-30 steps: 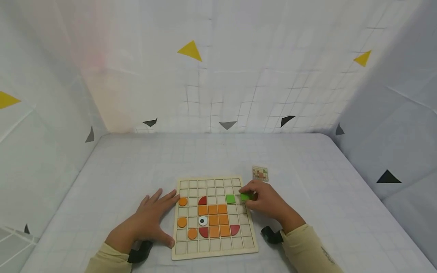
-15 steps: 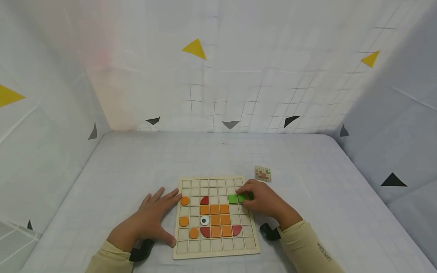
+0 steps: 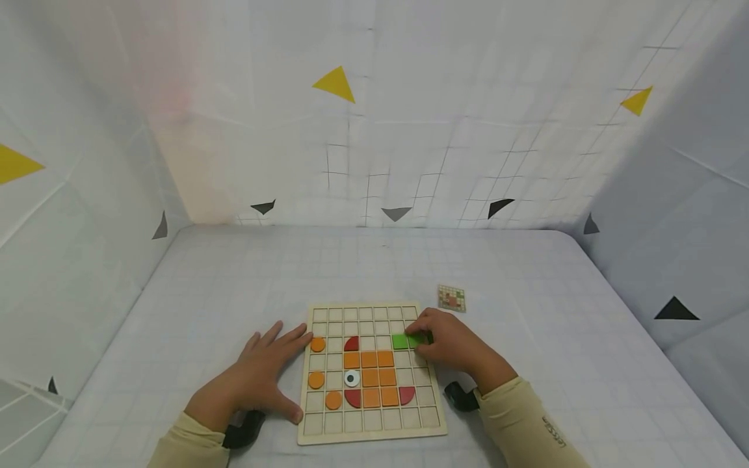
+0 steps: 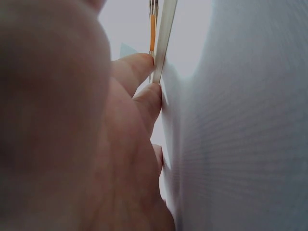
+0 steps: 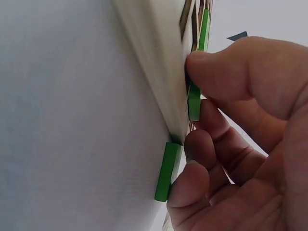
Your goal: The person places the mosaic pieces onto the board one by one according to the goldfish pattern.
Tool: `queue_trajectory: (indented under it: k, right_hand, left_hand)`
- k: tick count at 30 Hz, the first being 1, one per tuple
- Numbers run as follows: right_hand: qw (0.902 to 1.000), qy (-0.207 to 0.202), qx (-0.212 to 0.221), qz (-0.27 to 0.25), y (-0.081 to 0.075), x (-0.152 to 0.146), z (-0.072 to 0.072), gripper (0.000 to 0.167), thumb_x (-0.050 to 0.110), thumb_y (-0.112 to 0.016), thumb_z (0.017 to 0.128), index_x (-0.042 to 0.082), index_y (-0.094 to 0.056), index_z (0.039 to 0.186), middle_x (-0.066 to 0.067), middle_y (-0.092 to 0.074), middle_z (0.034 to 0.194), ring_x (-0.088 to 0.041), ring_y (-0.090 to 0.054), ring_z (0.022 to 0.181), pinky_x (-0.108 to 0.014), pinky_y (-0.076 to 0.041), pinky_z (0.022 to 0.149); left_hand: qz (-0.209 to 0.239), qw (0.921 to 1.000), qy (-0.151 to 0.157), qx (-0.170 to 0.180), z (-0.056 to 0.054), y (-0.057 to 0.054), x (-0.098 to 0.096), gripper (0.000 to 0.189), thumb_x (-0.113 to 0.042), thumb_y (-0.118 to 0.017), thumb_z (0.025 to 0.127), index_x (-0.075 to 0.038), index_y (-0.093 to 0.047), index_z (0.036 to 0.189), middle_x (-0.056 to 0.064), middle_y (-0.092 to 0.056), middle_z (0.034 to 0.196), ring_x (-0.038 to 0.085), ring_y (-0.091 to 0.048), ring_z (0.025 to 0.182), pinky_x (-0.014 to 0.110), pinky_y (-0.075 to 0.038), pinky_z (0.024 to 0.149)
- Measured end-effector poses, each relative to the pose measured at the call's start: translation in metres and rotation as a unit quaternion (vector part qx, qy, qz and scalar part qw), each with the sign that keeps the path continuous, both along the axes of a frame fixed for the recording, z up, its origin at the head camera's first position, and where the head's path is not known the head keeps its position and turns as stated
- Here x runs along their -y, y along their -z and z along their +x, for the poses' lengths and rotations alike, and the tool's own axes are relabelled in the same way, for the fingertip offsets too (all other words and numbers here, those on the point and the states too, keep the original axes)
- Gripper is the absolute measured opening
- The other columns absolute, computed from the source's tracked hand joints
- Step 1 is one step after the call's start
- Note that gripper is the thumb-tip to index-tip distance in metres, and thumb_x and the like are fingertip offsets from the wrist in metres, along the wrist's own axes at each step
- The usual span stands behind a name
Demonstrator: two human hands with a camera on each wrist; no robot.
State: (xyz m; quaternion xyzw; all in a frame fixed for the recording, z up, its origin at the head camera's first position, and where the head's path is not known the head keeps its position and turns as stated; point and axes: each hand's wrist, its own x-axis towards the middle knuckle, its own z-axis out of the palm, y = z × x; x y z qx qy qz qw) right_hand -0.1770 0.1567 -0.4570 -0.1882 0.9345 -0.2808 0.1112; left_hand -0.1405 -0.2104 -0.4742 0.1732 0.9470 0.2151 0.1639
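Note:
A square wooden grid board [image 3: 372, 438] lies on the table, bearing orange squares [image 3: 370, 377], orange discs [image 3: 316, 380], red quarter-circle pieces [image 3: 406, 395] and a white eye disc [image 3: 352, 378]. My left hand [image 3: 251, 380] is spread at the board's left side, thumb and fingertips touching its edge. At the right edge, my right hand [image 3: 453, 344] pinches a green square tile [image 5: 194, 103] at a cell of the third row. Left of it sits another green tile [image 3: 400, 342]. A further green tile [image 5: 167, 173] is off the board, against the curled lower fingers.
A small pattern card [image 3: 452, 298] lies beyond the board's upper right corner. White fabric walls with yellow and dark triangles enclose the white-covered table [image 3: 281, 266]. Black wrist straps [image 3: 462, 396] are at both sleeves.
My right hand has shifted slightly left, bringing its green tile beside the green tile in the third row. The left hand stays on the board's edge. The view has turned slightly.

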Motion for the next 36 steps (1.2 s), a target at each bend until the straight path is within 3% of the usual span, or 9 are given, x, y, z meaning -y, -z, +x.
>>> queue_trajectory:
  k: [7, 15, 27, 36]
  right_hand:
    - [0.9979, 0.049, -0.013, -0.04, -0.004, -0.018, 0.006, 0.039, 0.007, -0.073, 0.086, 0.013, -0.072, 0.124, -0.001, -0.066, 0.113, -0.016, -0.058, 0.094, -0.038, -0.053, 0.083]
    - [0.9933, 0.075, 0.004, -0.088, -0.003, -0.039, 0.009, 0.041, 0.008, -0.073, 0.088, 0.013, -0.069, 0.128, -0.019, -0.057, 0.144, -0.018, -0.061, 0.102, -0.032, -0.053, 0.078]
    - [0.984, 0.082, 0.07, -0.142, 0.011, -0.049, 0.0, 0.045, 0.01, -0.078, 0.084, 0.009, -0.068, 0.128, -0.015, -0.067, 0.131, -0.019, -0.062, 0.093, -0.029, -0.054, 0.072]
    - [0.9793, 0.101, 0.077, -0.158, 0.01, -0.048, -0.001, 0.048, 0.005, -0.079, 0.08, 0.005, -0.068, 0.127, -0.017, -0.066, 0.126, -0.018, -0.06, 0.085, -0.026, -0.052, 0.069]
  left_hand:
    - [-0.003, 0.9999, 0.001, 0.013, 0.0, -0.001, -0.002, 0.136, -0.069, -0.093, 0.041, -0.029, -0.038, 0.158, -0.005, -0.026, 0.169, 0.04, -0.006, 0.158, 0.069, -0.001, 0.123]
    - [-0.012, 0.9998, -0.006, 0.016, 0.0, 0.0, -0.002, 0.137, -0.071, -0.092, 0.039, -0.03, -0.038, 0.158, -0.004, -0.026, 0.169, 0.041, -0.006, 0.158, 0.07, -0.001, 0.123]
    - [-0.021, 0.9996, -0.009, 0.018, 0.0, 0.003, -0.002, 0.138, -0.074, -0.09, 0.038, -0.031, -0.036, 0.158, -0.004, -0.025, 0.169, 0.042, -0.006, 0.158, 0.072, -0.002, 0.122]
    - [-0.019, 0.9997, -0.004, 0.012, -0.001, -0.003, -0.003, 0.138, -0.073, -0.091, 0.039, -0.028, -0.037, 0.158, -0.004, -0.025, 0.169, 0.041, -0.004, 0.158, 0.072, -0.002, 0.121]
